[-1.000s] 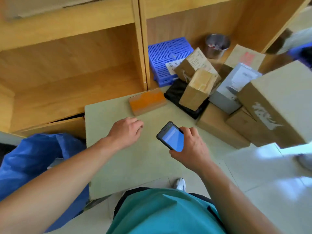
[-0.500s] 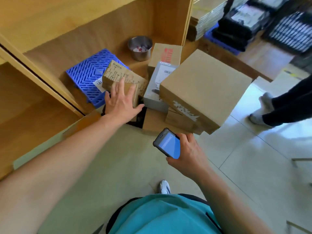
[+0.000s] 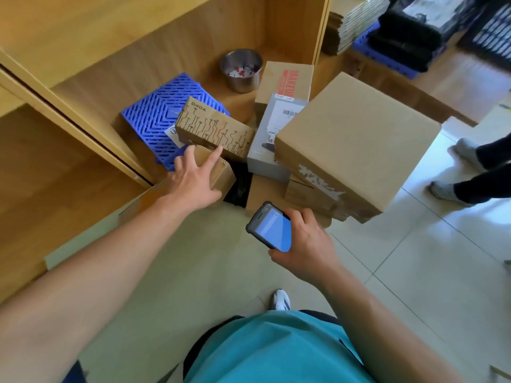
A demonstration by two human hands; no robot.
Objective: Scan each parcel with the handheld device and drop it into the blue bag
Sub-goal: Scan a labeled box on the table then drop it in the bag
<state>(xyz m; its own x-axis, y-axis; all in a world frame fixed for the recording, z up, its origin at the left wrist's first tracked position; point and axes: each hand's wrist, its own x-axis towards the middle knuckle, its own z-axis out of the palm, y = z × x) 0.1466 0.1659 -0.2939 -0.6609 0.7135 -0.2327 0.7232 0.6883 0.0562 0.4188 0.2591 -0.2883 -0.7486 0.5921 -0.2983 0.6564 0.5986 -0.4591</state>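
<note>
Progress: the work appears to be at the pick-up stage for one parcel. The left hand (image 3: 193, 179) lies on top of a small brown parcel (image 3: 221, 172) at the near left edge of the pile. Its fingers are spread and almost straight and its thumb runs along the near face, so no closed grasp is evident. The right hand (image 3: 307, 241) is wrapped round the handheld device (image 3: 272, 226), held near the pile with its lit blue screen facing up. It is not aimed at any label.

Outstanding: this parcel is neither scanned nor bagged. Several more wait in the pile: a patterned box (image 3: 215, 128) touching the far side of the small parcel, a grey box (image 3: 276, 134) with a barcode label, a red-printed box (image 3: 286, 81) behind it, and a large box (image 3: 356, 150) to the right, stacked on others. The blue bag is not in view, so the number already bagged cannot be told.

Condition of the small parcel: plain brown cardboard, taped, tilted, resting partly on a dark item. No label shows on its visible faces, so it will likely need turning before a scan.
</note>
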